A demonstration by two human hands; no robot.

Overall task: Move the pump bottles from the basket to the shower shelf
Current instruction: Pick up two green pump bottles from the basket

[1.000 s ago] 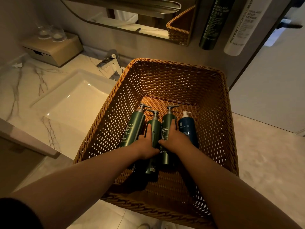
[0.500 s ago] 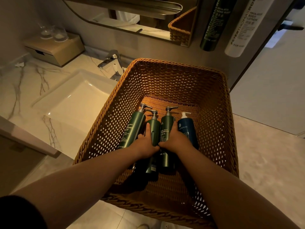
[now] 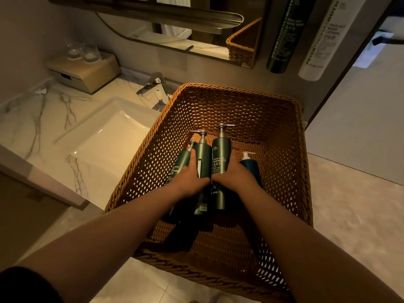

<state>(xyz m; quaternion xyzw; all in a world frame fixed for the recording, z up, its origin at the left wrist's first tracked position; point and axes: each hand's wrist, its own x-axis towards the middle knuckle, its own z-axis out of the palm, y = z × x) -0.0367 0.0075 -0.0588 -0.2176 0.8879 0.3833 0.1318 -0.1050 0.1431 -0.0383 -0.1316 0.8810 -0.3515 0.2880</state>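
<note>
A brown wicker basket (image 3: 240, 101) sits on the counter's right end. Inside it are three dark green pump bottles and one blue pump bottle (image 3: 252, 167). My left hand (image 3: 188, 182) is wrapped around the middle green bottle (image 3: 203, 154), lifted off the basket floor. My right hand (image 3: 234, 178) grips the green shampoo bottle (image 3: 222, 152), also raised. The leftmost green bottle (image 3: 180, 165) lies against the basket's left wall, beside my left hand. The blue bottle lies to the right of my right hand. No shower shelf is in view.
A white sink (image 3: 105, 141) and chrome tap (image 3: 153, 88) lie left of the basket on a marble counter (image 3: 32, 119). A wooden box (image 3: 87, 71) with glasses stands at the back left. Two wall-mounted tubes, dark (image 3: 284, 33) and white (image 3: 321, 38), hang above the basket.
Both hands have closed on their green bottles and lifted them upward and toward the basket's back wall; the leftmost green and blue bottles stay lying down.
</note>
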